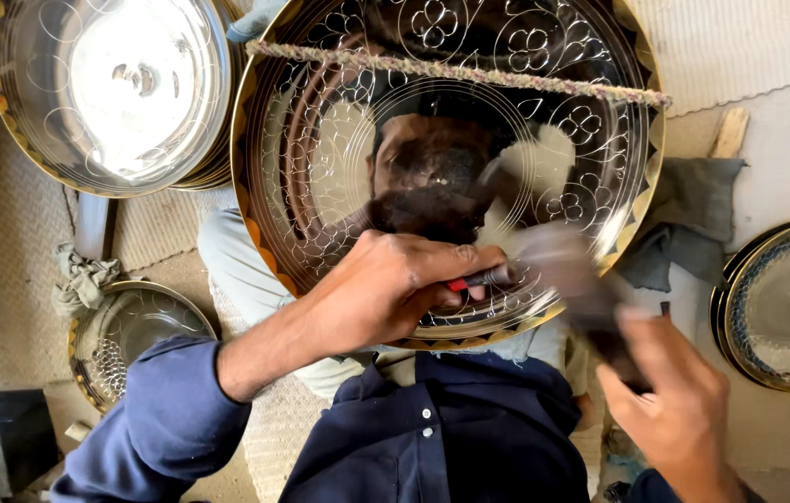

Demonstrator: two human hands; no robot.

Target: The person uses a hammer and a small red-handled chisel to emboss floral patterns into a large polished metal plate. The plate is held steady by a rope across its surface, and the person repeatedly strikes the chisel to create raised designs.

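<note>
left hand (386, 293) closed on red-tipped engraving tool (479, 278), steadying tip on large round engraved gilt-rimmed metal tray (320, 140) | right hand (679, 410) gripping blurred dark hammer (572, 279) | tray propped on lap

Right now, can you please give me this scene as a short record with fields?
Left hand: holds a thin tool with red part, tip on the big tray.
Right hand: holds a dark tool, blurred by motion.
Big tray: round shiny metal, engraved flowers and circles, gold rim, lying on the lap.
Cord: twisted, stretched across the tray top.
Nearby: stack of similar trays upper left, small tray lower left, another tray right, grey cloth.
</note>
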